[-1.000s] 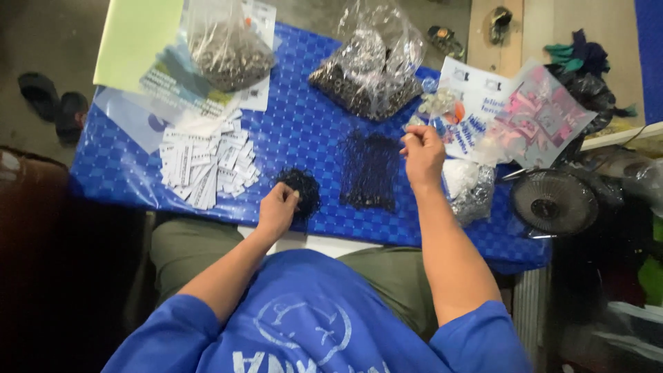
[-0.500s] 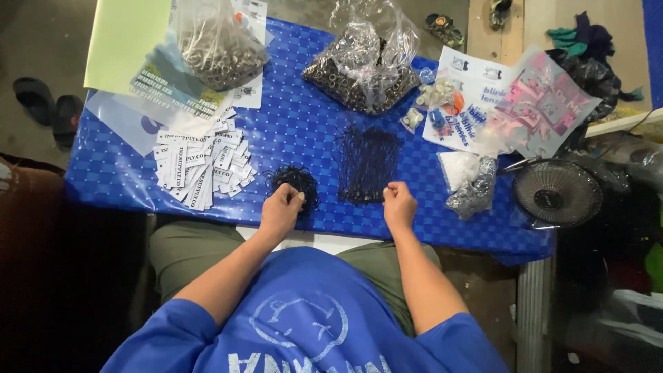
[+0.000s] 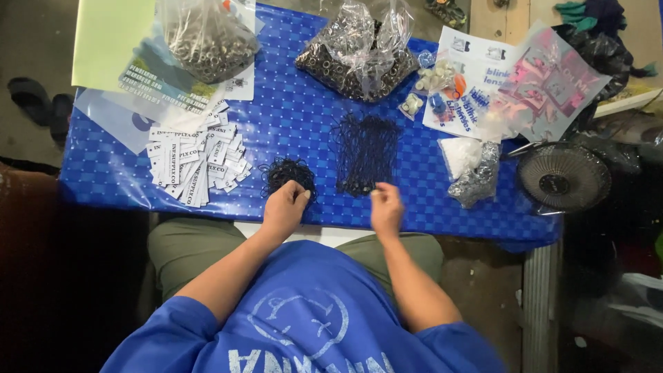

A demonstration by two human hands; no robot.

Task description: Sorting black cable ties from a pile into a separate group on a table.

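Note:
My left hand (image 3: 285,208) rests at the near edge of the blue checkered table (image 3: 297,117), its fingertips on a small tangle of black cords (image 3: 287,172). My right hand (image 3: 386,207) sits with curled fingers at the bottom of a larger spread of black cords (image 3: 366,152); whether it pinches one is hard to tell. A pile of white printed labels (image 3: 195,161) lies left of the left hand.
Two clear bags of metal rings stand at the back: one at the left (image 3: 207,38), one in the middle (image 3: 356,52). Printed sheets and small packets (image 3: 476,90) lie at the right, with a crumpled silvery bag (image 3: 476,181). A small fan (image 3: 563,178) sits off the table's right end.
My right hand came back from the far right of the table to the near edge beside the large cord pile. The left hand stayed on the small tangle.

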